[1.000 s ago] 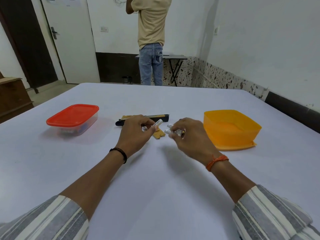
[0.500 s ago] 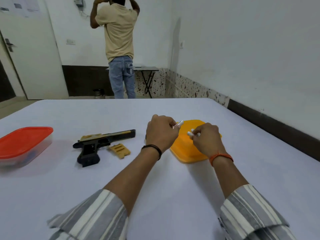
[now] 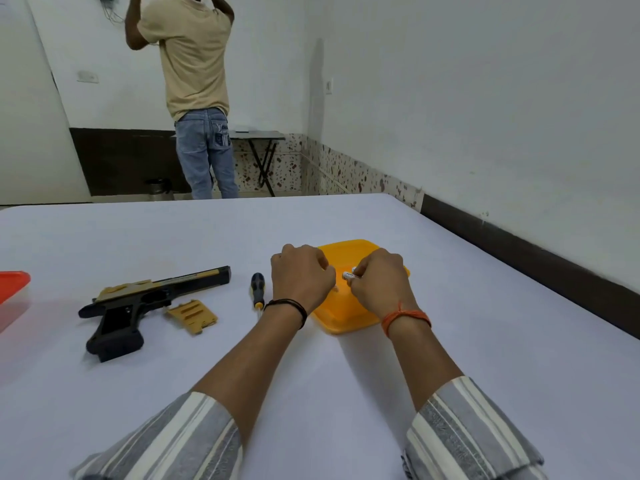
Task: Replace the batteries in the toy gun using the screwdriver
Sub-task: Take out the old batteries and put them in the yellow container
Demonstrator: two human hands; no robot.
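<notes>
Right hand is pinching batteries over the yellow box, left hand curled, contents unclear; probably discarding old cells, fetching fresh ones next.

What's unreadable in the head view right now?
- Left hand: its back hides any contents.
- Batteries in right hand: count and label too small.
- Orange container: inside blocked by both hands.
- Red-lidded box: cut off by left edge.

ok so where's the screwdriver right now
In the head view the black-and-yellow-handled screwdriver lies on the white table, between the toy gun and the left hand.
</notes>
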